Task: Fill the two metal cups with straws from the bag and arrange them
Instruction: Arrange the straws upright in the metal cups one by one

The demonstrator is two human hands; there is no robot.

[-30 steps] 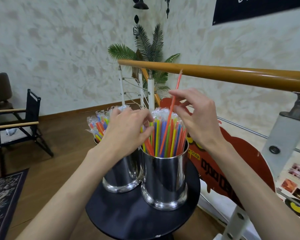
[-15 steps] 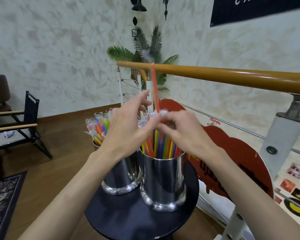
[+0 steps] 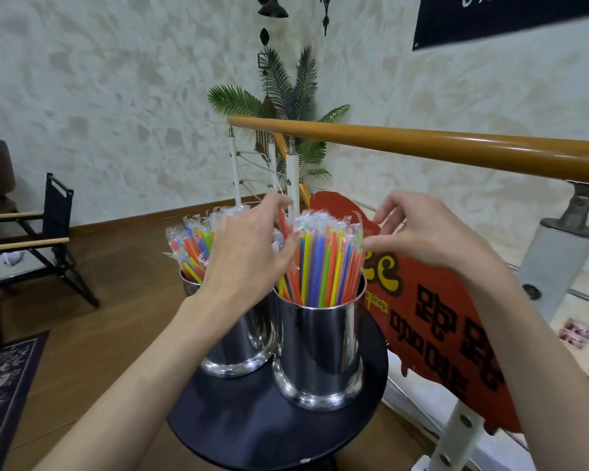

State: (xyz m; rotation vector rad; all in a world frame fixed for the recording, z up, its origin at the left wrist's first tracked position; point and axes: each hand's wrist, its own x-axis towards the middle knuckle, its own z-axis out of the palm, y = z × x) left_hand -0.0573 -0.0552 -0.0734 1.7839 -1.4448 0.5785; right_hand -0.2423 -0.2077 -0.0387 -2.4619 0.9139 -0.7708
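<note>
The left hand [image 3: 249, 253] covers most of the left metal cup [image 3: 233, 338] and the near side of its straws [image 3: 193, 246], so how full that cup stands cannot be told. Its fingertips sit among the wrappers of the right cup's straws [image 3: 323, 263]; whether they pinch the orange straw [image 3: 282, 222] is hidden. The right hand [image 3: 425, 236] has its thumb at the bundle's edge; contact is unclear. The worktop [image 3: 252, 430] is cut off by the bottom edge, its stand unseen. The red sign [image 3: 432, 321] is partly hidden behind the right forearm. The dark banner [image 3: 497, 15] runs off the top edge, its lettering unreadable.
</note>
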